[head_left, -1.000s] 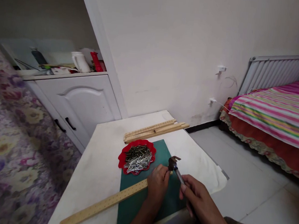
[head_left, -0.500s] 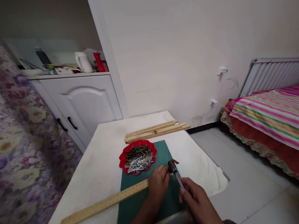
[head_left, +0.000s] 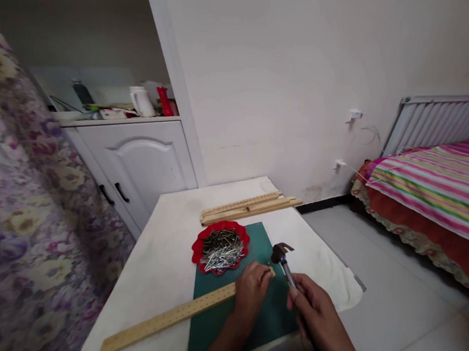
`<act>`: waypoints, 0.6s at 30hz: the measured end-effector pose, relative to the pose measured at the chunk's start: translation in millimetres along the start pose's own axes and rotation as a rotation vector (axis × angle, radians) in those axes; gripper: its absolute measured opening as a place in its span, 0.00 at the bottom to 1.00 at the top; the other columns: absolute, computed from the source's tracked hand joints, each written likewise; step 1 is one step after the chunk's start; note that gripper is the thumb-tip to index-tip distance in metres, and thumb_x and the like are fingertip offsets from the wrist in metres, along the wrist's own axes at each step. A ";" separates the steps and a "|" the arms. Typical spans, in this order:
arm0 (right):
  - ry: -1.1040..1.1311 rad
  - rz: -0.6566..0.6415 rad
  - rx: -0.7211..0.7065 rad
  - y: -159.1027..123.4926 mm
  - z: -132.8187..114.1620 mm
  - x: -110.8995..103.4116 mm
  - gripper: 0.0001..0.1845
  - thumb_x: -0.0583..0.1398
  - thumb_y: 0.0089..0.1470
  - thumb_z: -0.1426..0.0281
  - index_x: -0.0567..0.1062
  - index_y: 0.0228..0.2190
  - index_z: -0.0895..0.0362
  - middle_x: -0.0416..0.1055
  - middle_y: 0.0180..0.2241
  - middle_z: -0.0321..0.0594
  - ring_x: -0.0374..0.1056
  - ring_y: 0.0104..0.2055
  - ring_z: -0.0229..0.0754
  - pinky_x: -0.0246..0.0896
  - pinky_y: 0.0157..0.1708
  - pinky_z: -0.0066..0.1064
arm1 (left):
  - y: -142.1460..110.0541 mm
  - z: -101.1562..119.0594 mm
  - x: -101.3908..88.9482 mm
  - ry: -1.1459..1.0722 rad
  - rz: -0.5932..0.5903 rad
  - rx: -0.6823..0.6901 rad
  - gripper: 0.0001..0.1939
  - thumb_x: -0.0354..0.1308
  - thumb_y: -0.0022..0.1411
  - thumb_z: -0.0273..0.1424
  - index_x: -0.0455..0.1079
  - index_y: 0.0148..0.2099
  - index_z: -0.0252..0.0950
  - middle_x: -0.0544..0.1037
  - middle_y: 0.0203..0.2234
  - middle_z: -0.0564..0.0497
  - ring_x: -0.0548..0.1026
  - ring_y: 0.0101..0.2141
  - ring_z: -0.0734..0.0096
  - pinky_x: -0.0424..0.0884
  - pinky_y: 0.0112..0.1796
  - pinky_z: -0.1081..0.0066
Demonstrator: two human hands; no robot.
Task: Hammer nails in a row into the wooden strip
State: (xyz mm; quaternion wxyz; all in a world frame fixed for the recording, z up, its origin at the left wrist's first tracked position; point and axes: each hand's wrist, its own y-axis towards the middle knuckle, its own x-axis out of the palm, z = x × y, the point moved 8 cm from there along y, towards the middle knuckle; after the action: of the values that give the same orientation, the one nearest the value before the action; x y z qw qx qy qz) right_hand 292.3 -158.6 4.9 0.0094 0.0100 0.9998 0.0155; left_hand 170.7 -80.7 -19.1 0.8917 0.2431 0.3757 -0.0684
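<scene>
The hammer (head_left: 287,269), wrapped in the fingers of the right hand (head_left: 323,315), has just lifted, baring the end of the wooden strip (head_left: 170,317) that the left hand's (head_left: 250,289) fingers clasp over the green mat (head_left: 276,311) on the bench (head_left: 150,261).

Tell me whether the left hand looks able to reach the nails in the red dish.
Probably yes: the red dish sits close by with nothing over the nails, though the left hand is on the wooden strip.

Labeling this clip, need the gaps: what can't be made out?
All head view:
- Left hand: whether it pinches a nail, too small and blurred.
- Dotted wooden strip: part under that hand, hidden.
- Hammer: grip, covered by the right hand.
- Bed: far side, cut off by right edge.
</scene>
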 end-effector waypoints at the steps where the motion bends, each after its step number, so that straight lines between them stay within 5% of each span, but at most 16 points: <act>1: 0.023 0.014 0.000 2.3 -0.2 -1.4 0.13 0.53 0.59 0.59 0.66 0.30 0.56 0.64 0.23 0.28 0.54 0.12 0.27 0.45 0.12 0.21 | -2.3 1.2 -0.9 -0.016 -0.007 0.010 0.10 0.49 0.61 0.28 0.73 0.36 0.38 0.74 0.30 0.49 0.72 0.34 0.67 0.65 0.35 0.70; 6: 0.170 0.083 0.024 18.8 6.3 -5.9 0.17 0.57 0.53 0.54 0.67 0.33 0.56 0.67 0.24 0.30 0.55 0.11 0.28 0.45 0.11 0.22 | -18.4 1.0 -19.0 -0.007 -0.021 0.044 0.11 0.47 0.63 0.28 0.71 0.39 0.37 0.74 0.32 0.48 0.72 0.36 0.67 0.67 0.37 0.68; 14: 0.249 0.102 0.006 32.0 5.7 -0.3 0.19 0.60 0.49 0.53 0.68 0.32 0.57 0.68 0.23 0.31 0.56 0.10 0.29 0.48 0.10 0.23 | -4.4 -39.4 -103.1 0.184 0.171 -0.018 0.11 0.47 0.64 0.28 0.70 0.38 0.38 0.74 0.34 0.48 0.71 0.37 0.65 0.67 0.39 0.67; 18: 0.235 0.099 -0.002 33.6 2.5 2.7 0.18 0.59 0.51 0.55 0.68 0.31 0.58 0.67 0.23 0.31 0.56 0.10 0.28 0.48 0.11 0.22 | 19.4 -50.7 -102.2 0.403 0.039 -0.037 0.10 0.49 0.61 0.26 0.72 0.36 0.37 0.74 0.34 0.47 0.70 0.38 0.64 0.65 0.38 0.68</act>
State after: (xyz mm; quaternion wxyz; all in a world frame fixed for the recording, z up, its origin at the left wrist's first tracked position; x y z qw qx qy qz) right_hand 290.4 -124.9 3.3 -0.1085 0.0575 0.9923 0.0177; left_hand 71.9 -45.4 29.8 0.8041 0.2426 0.5427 0.0059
